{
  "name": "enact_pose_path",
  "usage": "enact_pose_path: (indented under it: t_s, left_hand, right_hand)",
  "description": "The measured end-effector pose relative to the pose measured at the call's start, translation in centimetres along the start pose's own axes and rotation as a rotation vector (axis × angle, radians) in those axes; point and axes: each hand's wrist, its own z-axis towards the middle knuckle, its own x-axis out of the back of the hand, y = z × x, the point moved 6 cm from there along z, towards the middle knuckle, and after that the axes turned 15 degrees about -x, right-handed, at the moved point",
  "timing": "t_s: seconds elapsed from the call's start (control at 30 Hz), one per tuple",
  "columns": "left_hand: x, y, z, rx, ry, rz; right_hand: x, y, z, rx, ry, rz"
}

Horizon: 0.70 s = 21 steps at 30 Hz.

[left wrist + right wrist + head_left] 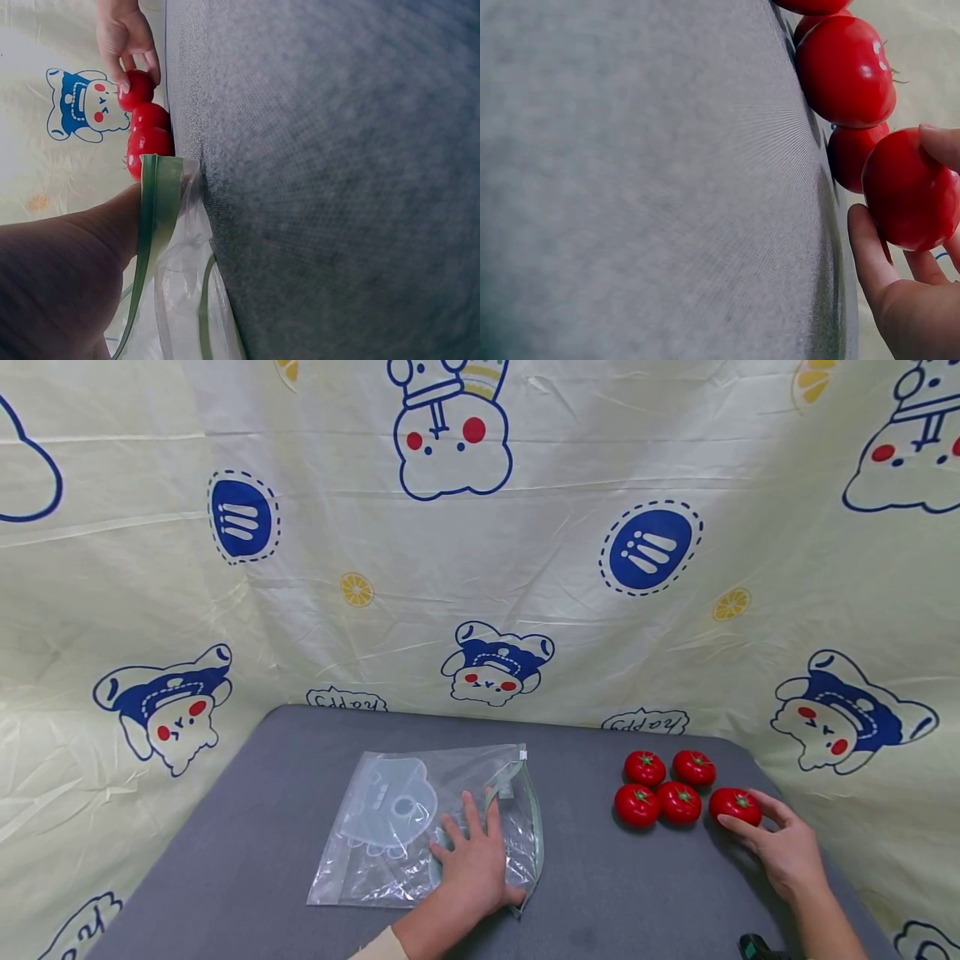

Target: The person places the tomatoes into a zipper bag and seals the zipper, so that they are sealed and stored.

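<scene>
A clear zip bag (375,868) with a pale printed figure lies on the grey table, its green-edged mouth toward the right. My left hand (474,860) rests on it near that mouth, fingers spread. In the left wrist view the green zip strip (150,225) stands up beside the hand, and the bag's mouth is partly parted. On the right, my right hand (787,852) grips a red tomato (735,807) between thumb and fingers. The right wrist view shows the held tomato (907,191) close up, fingers round its side. Several other tomatoes (680,803) sit grouped just left of it.
The grey table (585,893) ends at a patterned curtain (555,552) behind and at both sides. A small black object (756,947) shows at the bottom edge, near the right forearm.
</scene>
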Motion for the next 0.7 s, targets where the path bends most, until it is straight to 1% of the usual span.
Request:
enact_pose_path:
  t_s: [0.07, 0.17, 0.43, 0.7]
  left_hand:
    - [0.0, 0.0, 0.0, 0.001, -0.003, 0.001]
    - [0.1, 0.0, 0.0, 0.003, -0.014, 0.000]
    - [0.1, 0.0, 0.0, -0.003, -0.006, 0.000]
    - [-0.1, 0.0, -0.1, -0.010, 0.010, -0.006]
  right_hand:
    - [-0.1, 0.0, -0.3, -0.002, -0.007, 0.010]
    - [-0.1, 0.0, -0.7, -0.006, 0.004, -0.001]
    - [-0.2, 0.2, -1.7, 0.001, 0.025, -0.037]
    - [-1.0, 0.5, -3.0, 0.000, -0.002, -0.040]
